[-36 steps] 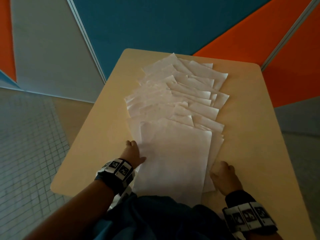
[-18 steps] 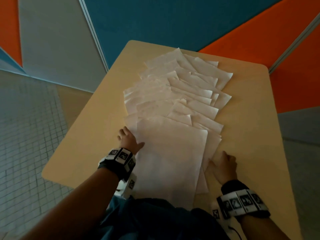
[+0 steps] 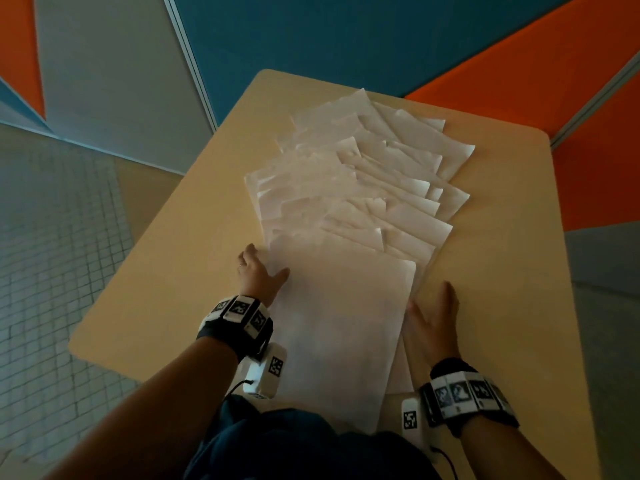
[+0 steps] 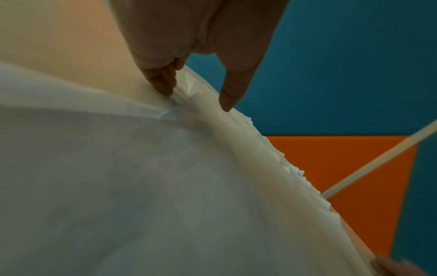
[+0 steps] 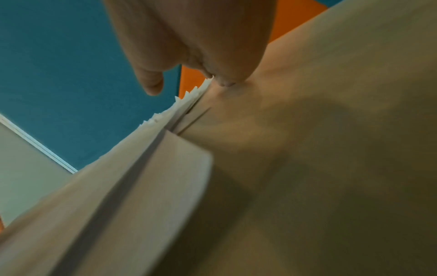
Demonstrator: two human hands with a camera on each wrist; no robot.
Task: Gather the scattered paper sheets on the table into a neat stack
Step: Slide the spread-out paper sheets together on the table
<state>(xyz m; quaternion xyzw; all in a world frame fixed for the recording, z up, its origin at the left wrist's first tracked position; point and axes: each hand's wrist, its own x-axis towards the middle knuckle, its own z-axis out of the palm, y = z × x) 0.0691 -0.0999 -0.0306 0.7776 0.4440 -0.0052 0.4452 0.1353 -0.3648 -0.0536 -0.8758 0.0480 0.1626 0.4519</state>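
Note:
Several white paper sheets lie fanned in an overlapping row down the middle of the tan table, the nearest sheet on top and reaching the near edge. My left hand is at the left side of the fan: its fingertips touch the sheets' edges and its thumb rests on the top sheet. My right hand lies flat on the table with straight fingers along the right edges. In the right wrist view its fingertips meet the paper edges. Neither hand holds a sheet.
Bare tabletop flanks the fan on both sides. The table's left edge drops to a tiled floor. Blue and orange wall panels stand just behind the far edge.
Both hands have slid forward along the sides of the sheets. The right hand's fingers went from curled to straight. The fan looks slightly narrower near my hands.

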